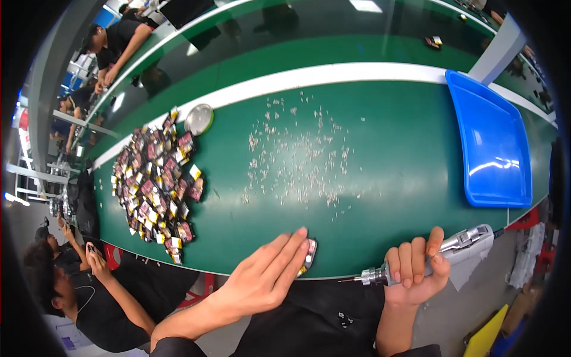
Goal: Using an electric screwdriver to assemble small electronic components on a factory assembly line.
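Left hand [266, 275], fingers nearly straight, lies against small black module [310, 256] at six o'clock; cannot tell if gripping. Right hand [418, 271] curled round grey electric screwdriver [464, 243], four o'clock; module pile [156, 185], nine.

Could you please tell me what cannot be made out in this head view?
Head view: left side of the small black item, hidden by the left hand.
Head view: some of the power tool, covered by the right hand.
Head view: lower items in the heap, buried under others.
Head view: exact shapes of the scattered pale pieces, too small.
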A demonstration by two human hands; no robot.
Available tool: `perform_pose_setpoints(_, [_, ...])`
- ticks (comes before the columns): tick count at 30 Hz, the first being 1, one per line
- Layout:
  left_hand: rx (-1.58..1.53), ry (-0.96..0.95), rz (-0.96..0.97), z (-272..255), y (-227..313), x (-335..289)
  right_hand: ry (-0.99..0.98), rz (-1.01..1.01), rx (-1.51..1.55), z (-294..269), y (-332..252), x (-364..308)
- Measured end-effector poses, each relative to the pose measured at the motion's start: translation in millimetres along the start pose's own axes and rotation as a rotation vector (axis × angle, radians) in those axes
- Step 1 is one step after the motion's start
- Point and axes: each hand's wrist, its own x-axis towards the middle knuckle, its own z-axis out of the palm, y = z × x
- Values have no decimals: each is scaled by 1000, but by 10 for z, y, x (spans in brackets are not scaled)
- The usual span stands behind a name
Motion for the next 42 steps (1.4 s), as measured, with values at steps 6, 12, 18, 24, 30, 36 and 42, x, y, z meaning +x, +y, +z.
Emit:
perform_pose_setpoints(6, [-167, -3, -2, 19, -30, 56, -68, 88, -35, 140, 212, -243])
perform_pose_setpoints(12, [-80, 4, 105, -3, -94, 114, 18, 217, -72, 263, 587, -483])
perform_pose_setpoints(18, [97, 152, 270, 122, -31, 83, 154, 230, -148, 315, 815, -625])
perform_pose_setpoints(24, [-14, 131, 177, 131, 50, 44, 168, 195, -147, 295, 829, -586])
perform_pose_setpoints(30, [-108, -27, 157, 45, -13, 20, -27, 211, -231, 358, 488, -411])
perform_pose_setpoints(36, [5, -33, 175, 60, 52, -13, -181, 5, -477, 548, 101, 15])
perform_pose_setpoints(42, [11, -9, 167, 88, 44, -8, -232, -45, -555, 577, 157, 212])
